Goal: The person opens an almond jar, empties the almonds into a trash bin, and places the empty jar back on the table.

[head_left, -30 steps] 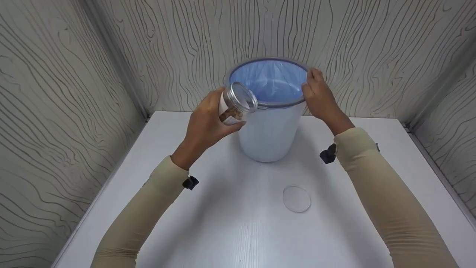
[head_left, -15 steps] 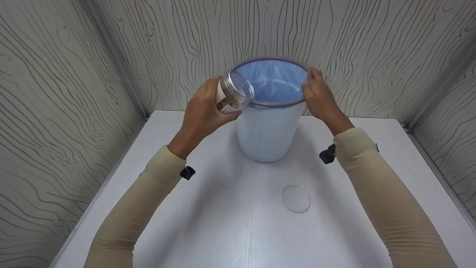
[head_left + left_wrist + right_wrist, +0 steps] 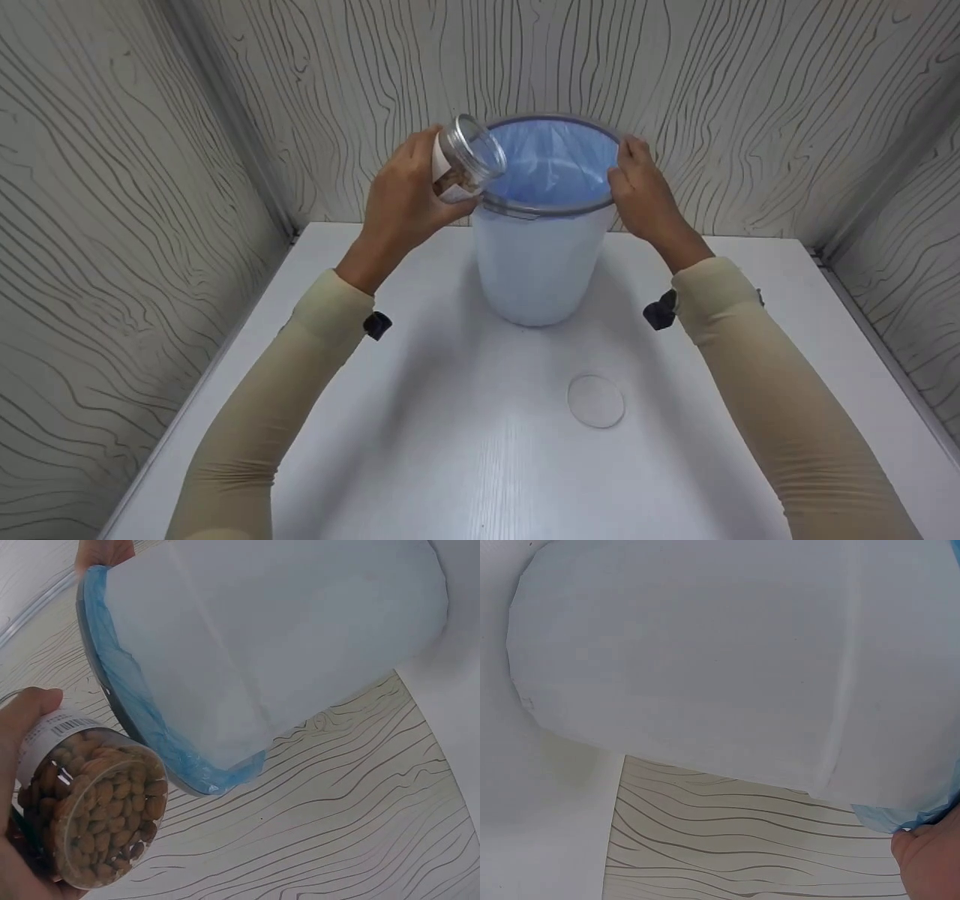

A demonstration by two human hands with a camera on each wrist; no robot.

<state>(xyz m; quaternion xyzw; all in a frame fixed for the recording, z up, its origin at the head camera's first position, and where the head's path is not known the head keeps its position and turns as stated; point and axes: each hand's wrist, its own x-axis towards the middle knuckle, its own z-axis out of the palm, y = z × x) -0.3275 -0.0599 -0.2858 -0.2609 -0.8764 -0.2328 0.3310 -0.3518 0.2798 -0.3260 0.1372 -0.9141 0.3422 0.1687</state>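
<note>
white table point(image 3: 420, 450) (clear lid point(image 3: 595, 400) lying on it) | wood-grain walls point(image 3: 112, 187) | left hand point(image 3: 401, 199) fingers gripping jar point(image 3: 461, 159) | right hand point(image 3: 645, 196) fingers curled on bin point(image 3: 536, 262) rim

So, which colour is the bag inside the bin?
Light blue. The bag lines the white bin; the head view shows it best.

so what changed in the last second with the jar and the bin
The left hand lifted the jar of almonds up and slightly back, from beside the bin's wall to its rim, mouth tilted toward the opening. It grips the jar as before. The right hand stayed on the white bin rim, and the clear lid stayed on the table.
</note>
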